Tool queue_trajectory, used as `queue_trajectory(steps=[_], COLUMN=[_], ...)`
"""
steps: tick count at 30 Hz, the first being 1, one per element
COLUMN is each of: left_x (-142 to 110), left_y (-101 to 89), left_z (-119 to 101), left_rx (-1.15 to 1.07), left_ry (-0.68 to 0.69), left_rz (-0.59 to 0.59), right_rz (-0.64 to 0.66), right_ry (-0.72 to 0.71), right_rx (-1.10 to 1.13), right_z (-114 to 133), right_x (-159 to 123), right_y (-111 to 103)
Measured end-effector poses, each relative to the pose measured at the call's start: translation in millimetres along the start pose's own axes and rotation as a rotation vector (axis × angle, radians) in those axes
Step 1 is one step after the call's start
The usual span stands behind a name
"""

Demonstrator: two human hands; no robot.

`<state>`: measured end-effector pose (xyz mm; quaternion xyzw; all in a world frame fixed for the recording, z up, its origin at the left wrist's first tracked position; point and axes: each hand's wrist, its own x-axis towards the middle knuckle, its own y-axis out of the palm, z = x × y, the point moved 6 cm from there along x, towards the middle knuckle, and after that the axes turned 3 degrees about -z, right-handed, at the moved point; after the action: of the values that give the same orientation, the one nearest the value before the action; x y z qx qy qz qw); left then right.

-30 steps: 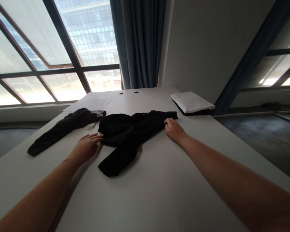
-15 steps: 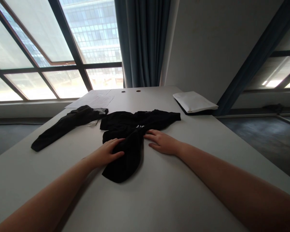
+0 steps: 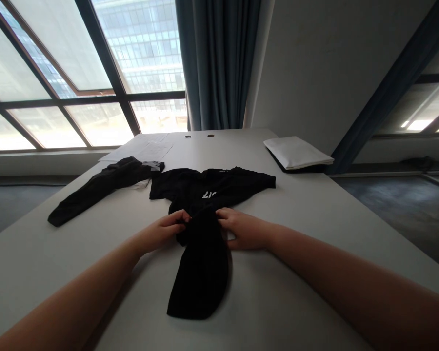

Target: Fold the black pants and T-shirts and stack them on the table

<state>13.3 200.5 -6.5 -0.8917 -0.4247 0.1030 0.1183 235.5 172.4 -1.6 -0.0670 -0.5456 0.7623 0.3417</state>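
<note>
A black T-shirt (image 3: 237,184) with white lettering lies across the white table, its sleeves toward the far side. Its lower part is bunched and folded over, and a black flap (image 3: 201,278) hangs toward me on the tabletop. My left hand (image 3: 166,231) pinches the cloth at the left edge of the fold, thumb and fingers closed on it. At the right edge of the same fold, my right hand (image 3: 241,228) grips the fabric; its fingertips are partly hidden by the cloth.
Another dark garment (image 3: 102,187) stretches along the left side of the white table (image 3: 300,287). Back right sits a folded white cloth (image 3: 296,153) on something black. Papers (image 3: 142,147) lie at the far left, near two round holes.
The folded black flap has come closer to me and more lettering shows. Both hands have closed on the cloth, and my right hand has moved slightly nearer.
</note>
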Motion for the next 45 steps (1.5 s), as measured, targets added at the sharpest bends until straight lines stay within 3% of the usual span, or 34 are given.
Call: queue_trajectory(steps=[4, 8, 16, 19, 24, 26, 29, 31, 34, 36, 38, 41, 45], left_x=[1, 1, 3, 2, -1, -3, -6, -5, 0, 0, -3, -9, -13], left_y=[-3.7, -6.7, -19.6, -26.3, -33.7, -36.3, -44.5, -48.0, -42.4, -36.5, -33.6, -33.0, -36.2], left_z=[3, 7, 10, 9, 3, 3, 5, 8, 15, 20, 20, 5, -15], left_rx=[-0.032, -0.223, -0.593, -0.634, -0.626, -0.635, -0.628, -0.617, -0.555, -0.415, -0.204, 0.131, 0.492], left_ry=[-0.024, -0.017, -0.029, -0.024, 0.013, 0.006, 0.018, 0.022, -0.016, -0.060, -0.080, -0.024, -0.024], left_rz=[-0.027, -0.090, -0.352, -0.476, -0.631, -0.671, -0.749, -0.721, -0.484, -0.342, -0.271, -0.226, -0.162], right_rz=[-0.070, -0.089, 0.070, 0.017, -0.067, -0.061, -0.077, -0.138, -0.297, -0.371, -0.373, -0.309, -0.167], right_ry=[0.025, -0.022, 0.039, 0.092, 0.056, 0.016, -0.011, 0.065, 0.245, 0.352, 0.425, 0.428, 0.337], right_rx=[-0.033, -0.044, -0.042, -0.101, -0.155, -0.114, 0.124, 0.328, 0.569, 0.692, 0.759, 0.677, 0.342], right_z=[3, 10, 28, 27, 24, 22, 14, 1, -23, -35, -41, -40, -37], right_x=[3, 3, 6, 11, 18, 18, 12, 6, -2, -6, -7, -6, -5], right_y=[-1, -2, 15, 19, 20, 17, 5, -6, -18, -19, -16, -18, -31])
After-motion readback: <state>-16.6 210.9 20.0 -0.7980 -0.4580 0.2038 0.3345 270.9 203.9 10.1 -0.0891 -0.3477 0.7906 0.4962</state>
